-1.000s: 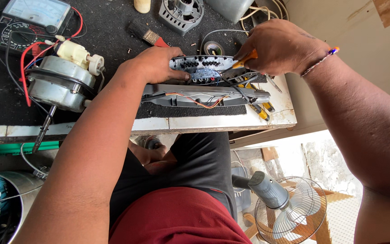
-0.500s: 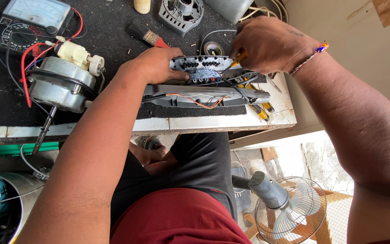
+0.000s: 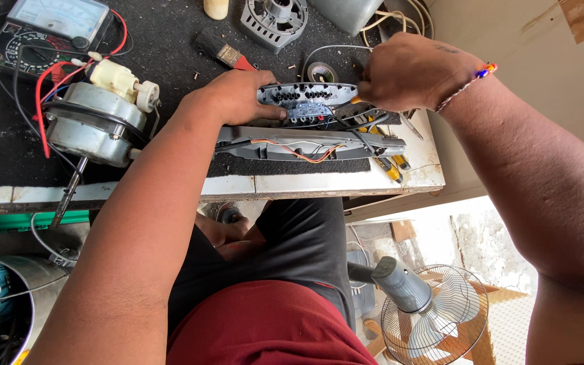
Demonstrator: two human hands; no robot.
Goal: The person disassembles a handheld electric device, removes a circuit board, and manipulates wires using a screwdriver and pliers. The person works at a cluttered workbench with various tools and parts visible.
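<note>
A grey plastic switch panel with small round holes and wires lies on the black mat. My left hand presses on its left end. My right hand grips a screwdriver with an orange handle, its tip at the panel's right side. In front of the panel lies a long grey housing with orange wires running along it.
A grey fan motor with red wires sits at left, a multimeter behind it. A paintbrush, a grey motor cover and yellow-handled tools lie around. A fan stands on the floor below.
My right hand has shifted a little left and down toward the panel with the screwdriver. My left hand has stayed on the panel.
</note>
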